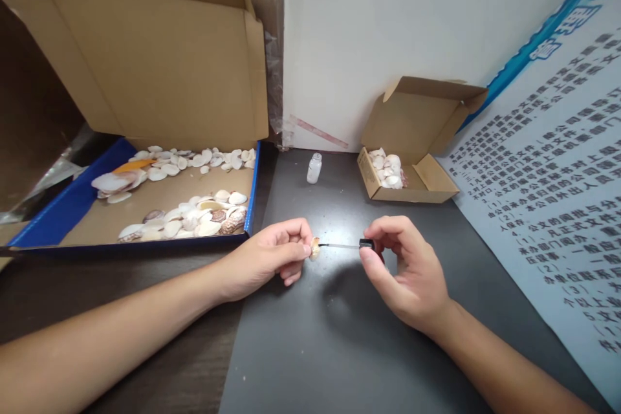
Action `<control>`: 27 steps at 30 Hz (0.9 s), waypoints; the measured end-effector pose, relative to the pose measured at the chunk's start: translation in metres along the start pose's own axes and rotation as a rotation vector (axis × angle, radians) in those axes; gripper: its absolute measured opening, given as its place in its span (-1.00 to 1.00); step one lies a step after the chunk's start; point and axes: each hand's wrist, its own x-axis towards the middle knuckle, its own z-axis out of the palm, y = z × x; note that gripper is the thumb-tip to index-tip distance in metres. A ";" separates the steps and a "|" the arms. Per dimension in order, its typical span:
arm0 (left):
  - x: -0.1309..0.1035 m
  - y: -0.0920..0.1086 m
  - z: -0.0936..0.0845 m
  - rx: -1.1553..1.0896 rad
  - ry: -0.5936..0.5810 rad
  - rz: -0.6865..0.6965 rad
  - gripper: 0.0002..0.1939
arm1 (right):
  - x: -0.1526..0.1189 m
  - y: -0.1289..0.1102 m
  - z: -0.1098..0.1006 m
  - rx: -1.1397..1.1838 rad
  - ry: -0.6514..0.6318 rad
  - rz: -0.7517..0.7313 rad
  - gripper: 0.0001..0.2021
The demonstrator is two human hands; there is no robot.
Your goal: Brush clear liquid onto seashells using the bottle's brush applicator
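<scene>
Pinching small shell point(315, 248) in left hand point(274, 252), above dark tabletop point(291, 349) | gripping black-capped brush point(345, 246) in right hand point(407, 272), tip at shell's edge | in blue-walled box point(160, 191): assorted shells point(189, 215), grouped far and near | in small carton point(412, 195): piled white shells point(387, 168) | in uncapped bottle point(314, 169): whitish contents point(313, 175)

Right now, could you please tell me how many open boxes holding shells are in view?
2: the larger, blue-sided box at the picture's left, and the smaller brown box to the right of the bottle. Any beyond the frame would not show.
</scene>
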 end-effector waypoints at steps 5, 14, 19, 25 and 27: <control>0.001 -0.003 -0.003 -0.014 -0.018 0.014 -0.83 | 0.002 -0.001 0.000 -0.008 0.001 0.000 -0.87; 0.000 -0.002 -0.003 0.002 -0.025 0.015 -0.81 | 0.004 -0.003 -0.001 -0.062 0.011 -0.024 -0.87; -0.001 0.000 0.000 0.008 0.000 0.005 -0.76 | 0.004 -0.004 -0.002 -0.021 0.011 -0.028 -0.88; -0.001 -0.001 0.000 0.042 -0.006 0.006 -0.75 | 0.005 -0.005 -0.001 -0.050 -0.024 -0.036 -0.82; -0.001 -0.001 0.000 0.039 -0.002 0.011 -0.75 | 0.005 -0.005 -0.002 -0.035 -0.026 -0.042 -0.83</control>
